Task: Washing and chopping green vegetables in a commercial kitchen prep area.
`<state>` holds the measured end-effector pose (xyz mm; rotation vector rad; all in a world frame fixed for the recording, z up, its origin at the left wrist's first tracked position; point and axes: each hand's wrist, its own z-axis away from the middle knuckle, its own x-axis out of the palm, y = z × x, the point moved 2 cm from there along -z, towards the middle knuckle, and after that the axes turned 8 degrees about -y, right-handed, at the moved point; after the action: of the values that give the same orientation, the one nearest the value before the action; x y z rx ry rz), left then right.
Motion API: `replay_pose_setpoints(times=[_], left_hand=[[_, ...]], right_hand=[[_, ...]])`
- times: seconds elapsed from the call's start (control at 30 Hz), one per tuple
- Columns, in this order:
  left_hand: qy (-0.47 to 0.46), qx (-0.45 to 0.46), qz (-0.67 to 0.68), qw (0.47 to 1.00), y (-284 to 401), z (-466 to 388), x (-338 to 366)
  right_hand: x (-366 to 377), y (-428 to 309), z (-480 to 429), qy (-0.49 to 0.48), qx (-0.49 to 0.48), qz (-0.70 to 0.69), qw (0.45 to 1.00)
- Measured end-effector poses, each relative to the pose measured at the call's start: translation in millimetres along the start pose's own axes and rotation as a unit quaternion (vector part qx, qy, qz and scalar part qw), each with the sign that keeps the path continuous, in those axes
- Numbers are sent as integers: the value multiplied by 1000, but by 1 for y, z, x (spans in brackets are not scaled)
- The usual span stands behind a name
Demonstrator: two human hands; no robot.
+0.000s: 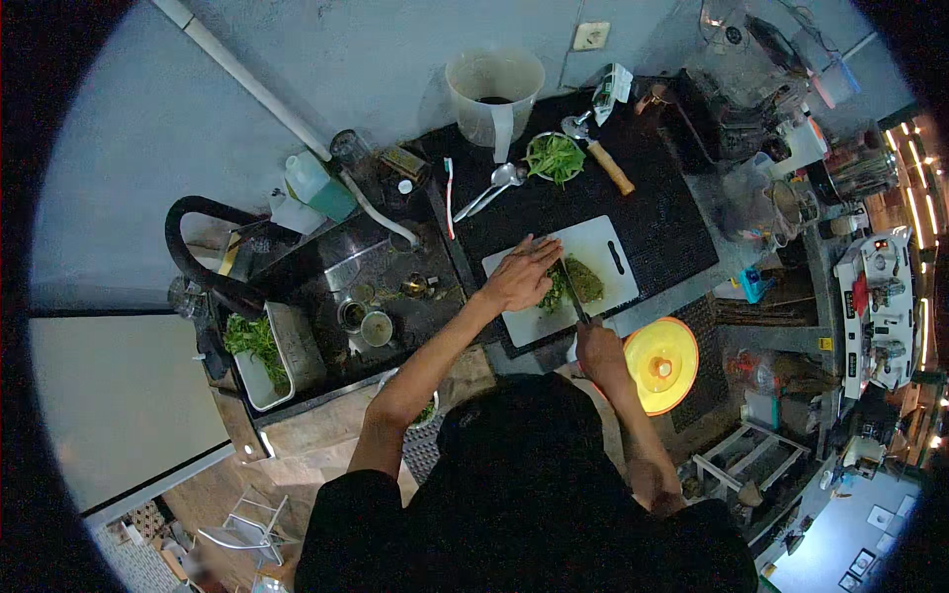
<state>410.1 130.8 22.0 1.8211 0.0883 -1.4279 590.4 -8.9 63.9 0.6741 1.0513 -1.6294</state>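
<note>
A white cutting board (620, 287) lies at a slant on a dark ribbed mat, its slotted handle at the right. My right hand (602, 357) grips the handle of a knife (574, 293), whose blade points away from me across the board. To the right of the blade is a mound of finely chopped herbs (587, 279); greener cut leaves (551, 295) lie to its left, partly under my left hand (523, 277). That hand is stretched flat, fingertips at the far end of the blade. Whether they touch the blade, I cannot tell.
Behind the board stand a bowl of green leaves (554, 157), metal spoons (504, 178), a toothbrush (449, 196) and a plastic jug (495, 93). Leftward is a sink (334, 278) beside a metal container (300, 348) of greens. A yellow lid (678, 378) sits below the counter edge.
</note>
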Motion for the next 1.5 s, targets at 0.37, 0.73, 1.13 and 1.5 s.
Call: replay_pose_setpoints(times=[0.37,0.73,1.13,1.5], left_hand=[[3,16,-20,1000,4,5,-1],[-18,9,13,1000,3,6,-4],[169,-246,134,945,-5,53,-18],[-52,-276,-71,957,57,87,14]], right_hand=[[41,19,-2,48,30,-7,998],[40,-2,2,-12,51,-61,997],[-10,-8,11,-17,14,-71,997],[-7,-4,10,10,-12,-75,997]])
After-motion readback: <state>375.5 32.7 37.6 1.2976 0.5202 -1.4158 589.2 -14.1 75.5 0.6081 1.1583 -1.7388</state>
